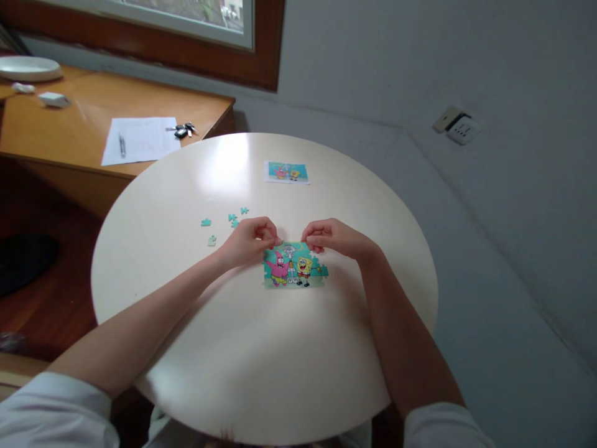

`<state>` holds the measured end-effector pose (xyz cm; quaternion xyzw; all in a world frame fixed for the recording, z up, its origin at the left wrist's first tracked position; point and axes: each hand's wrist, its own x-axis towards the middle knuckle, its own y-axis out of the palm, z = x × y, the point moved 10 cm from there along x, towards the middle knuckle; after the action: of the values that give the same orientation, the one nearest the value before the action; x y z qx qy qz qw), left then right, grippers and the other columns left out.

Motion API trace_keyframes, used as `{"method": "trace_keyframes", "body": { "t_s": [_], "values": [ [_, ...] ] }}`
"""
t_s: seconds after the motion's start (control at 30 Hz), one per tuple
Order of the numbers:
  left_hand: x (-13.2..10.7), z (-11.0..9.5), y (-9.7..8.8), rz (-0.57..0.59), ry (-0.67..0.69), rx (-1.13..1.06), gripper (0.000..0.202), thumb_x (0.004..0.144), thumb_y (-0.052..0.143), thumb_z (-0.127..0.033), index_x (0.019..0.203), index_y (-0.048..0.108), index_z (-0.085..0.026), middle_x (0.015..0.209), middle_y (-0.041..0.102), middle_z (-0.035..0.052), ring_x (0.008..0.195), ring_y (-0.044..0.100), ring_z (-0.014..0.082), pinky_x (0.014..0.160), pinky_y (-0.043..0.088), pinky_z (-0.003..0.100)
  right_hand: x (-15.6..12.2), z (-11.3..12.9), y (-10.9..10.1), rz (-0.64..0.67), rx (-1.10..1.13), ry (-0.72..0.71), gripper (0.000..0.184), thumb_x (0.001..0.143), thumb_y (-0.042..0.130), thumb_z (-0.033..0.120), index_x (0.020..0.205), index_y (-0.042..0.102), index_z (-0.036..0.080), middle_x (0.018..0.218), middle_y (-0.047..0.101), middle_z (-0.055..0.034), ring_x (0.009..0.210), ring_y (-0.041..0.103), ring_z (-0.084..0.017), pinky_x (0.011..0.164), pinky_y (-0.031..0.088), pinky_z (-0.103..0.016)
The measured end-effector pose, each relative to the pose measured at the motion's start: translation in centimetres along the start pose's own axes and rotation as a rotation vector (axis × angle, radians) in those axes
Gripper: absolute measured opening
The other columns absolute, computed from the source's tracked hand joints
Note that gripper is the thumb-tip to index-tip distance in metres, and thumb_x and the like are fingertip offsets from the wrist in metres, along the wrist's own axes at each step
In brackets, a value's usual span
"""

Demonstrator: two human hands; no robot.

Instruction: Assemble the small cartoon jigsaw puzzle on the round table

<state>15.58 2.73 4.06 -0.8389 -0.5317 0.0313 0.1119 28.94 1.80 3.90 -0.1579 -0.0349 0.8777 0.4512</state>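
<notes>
A partly joined jigsaw puzzle [292, 274] lies flat on the round white table [261, 361], its cartoon picture showing a pink starfish, a yellow sponge and a taller figure. My left hand [254, 239] is closed in a pinch at the puzzle's upper left edge, on what looks like a puzzle piece mostly hidden by the fingers. At the upper right edge, my right hand [333, 236] has its fingers curled together against the puzzle's border. Several loose teal puzzle pieces [206, 222] lie beyond and left of my left hand.
Farther back on the table lies a small reference picture [288, 172] of the same scene. A wooden desk [93, 93] at the left bears a paper sheet [149, 140], a pen [122, 145] and keys [183, 130]. The wall [489, 249] stands close on the right.
</notes>
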Motion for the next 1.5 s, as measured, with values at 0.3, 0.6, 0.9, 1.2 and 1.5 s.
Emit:
{"method": "trace_keyframes", "body": {
  "t_s": [0.3,0.6,0.9,1.2,1.5],
  "values": [
    [-0.2,-0.1,0.4,-0.03,-0.021,-0.029,0.035,0.06,0.076,-0.042,0.064,0.052,-0.017,0.048,0.053,-0.0039,0.049,0.048,0.0085,0.056,0.041,0.026,0.7,0.3,3.5,0.122,-0.195,0.047,0.032,0.068,0.069,0.046,0.071,0.061,0.015,0.058,0.054,0.0037,0.054,0.046,-0.009,0.051,0.035,-0.022],
    [-0.2,0.0,0.7,-0.046,-0.018,-0.083,0.036,0.06,0.076,-0.044,0.064,0.051,-0.017,0.047,0.051,-0.0042,0.044,0.041,0.0069,0.047,0.031,0.024,1.2,1.2,3.2,0.007,-0.343,-0.02,0.031,0.074,0.057,0.043,0.059,0.055,0.016,0.051,0.049,0.0037,0.049,0.04,-0.008,0.048,0.03,-0.022],
    [-0.3,-0.8,0.0,-0.104,0.056,-0.043,0.023,0.067,0.07,-0.033,0.066,0.053,-0.017,0.054,0.053,-0.0029,0.053,0.048,0.009,0.051,0.036,0.023,-1.1,2.2,1.8,-0.052,-0.391,-0.019,0.029,0.076,0.055,0.037,0.057,0.056,0.015,0.05,0.05,0.0035,0.047,0.039,-0.007,0.047,0.028,-0.022],
    [-0.7,-1.1,0.8,-0.048,0.131,0.281,0.013,0.077,0.055,-0.029,0.07,0.052,-0.018,0.062,0.056,-0.0019,0.059,0.049,0.0108,0.056,0.039,0.023,-6.8,-5.2,0.6,-0.015,-0.163,0.335,0.032,0.072,0.06,0.043,0.057,0.056,0.015,0.051,0.055,0.002,0.042,0.041,-0.007,0.044,0.03,-0.022],
    [-0.7,-0.7,2.9,0.168,0.176,0.607,0.016,0.08,0.047,-0.03,0.08,0.058,-0.018,0.076,0.063,0.0027,0.069,0.054,0.0154,0.066,0.043,0.027,-7.1,-5.7,0.9,-0.01,-0.139,0.347,0.036,0.072,0.06,0.047,0.059,0.057,0.014,0.052,0.053,0.0029,0.044,0.037,-0.006,0.045,0.027,-0.022]
  ]
}}
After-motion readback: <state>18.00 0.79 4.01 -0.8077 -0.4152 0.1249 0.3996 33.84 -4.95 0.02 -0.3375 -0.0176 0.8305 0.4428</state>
